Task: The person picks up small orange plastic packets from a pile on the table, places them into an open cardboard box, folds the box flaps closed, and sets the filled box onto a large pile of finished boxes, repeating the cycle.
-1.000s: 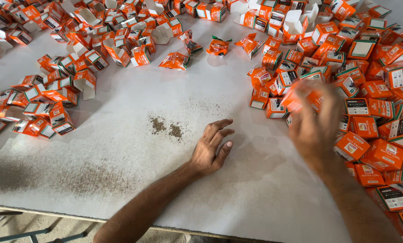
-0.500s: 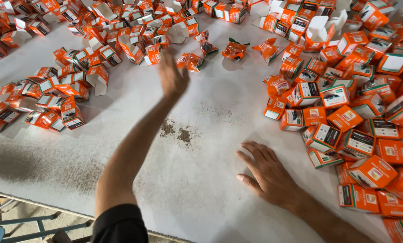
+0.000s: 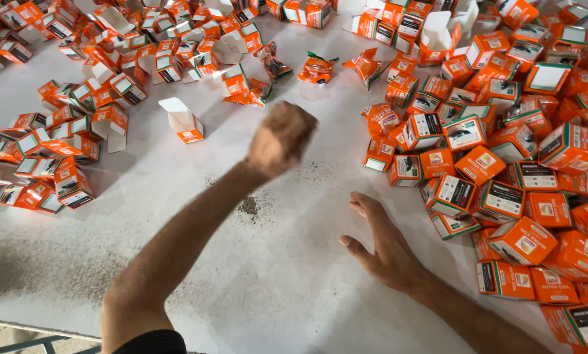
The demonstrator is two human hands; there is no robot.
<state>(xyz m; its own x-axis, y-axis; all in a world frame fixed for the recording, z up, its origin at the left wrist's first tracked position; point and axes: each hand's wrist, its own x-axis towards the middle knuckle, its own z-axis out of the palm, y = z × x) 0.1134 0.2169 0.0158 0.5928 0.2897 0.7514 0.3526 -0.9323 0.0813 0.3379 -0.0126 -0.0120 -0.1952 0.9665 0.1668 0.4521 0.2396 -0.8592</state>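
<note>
the left hand (image 3: 282,136) is seen raised above the white table (image 3: 176,216), blurred, with its fingers curled into a loose fist; whether anything is held inside it cannot be told. just beyond and to the left of it, an open box with a white flap (image 3: 182,120) stands alone on a bare part of the table, and crumpled orange wrappers (image 3: 317,67) lie a little farther off, near the top of the cleared patch. the right hand (image 3: 382,246) is laid low over the table with the palm down and the fingers spread and stretched out, nothing being held in it. its fingertips are placed near the edge of a dense heap of closed orange boxes (image 3: 504,170) that fills the right side of the table, the nearest of these lying just beside the fingers but apart from them. a looser scatter of orange boxes (image 3: 64,151), many with flaps open, is spread along the left and far sides. a dark speckled stain (image 3: 248,206) is seen on the table between the two arms.
</note>
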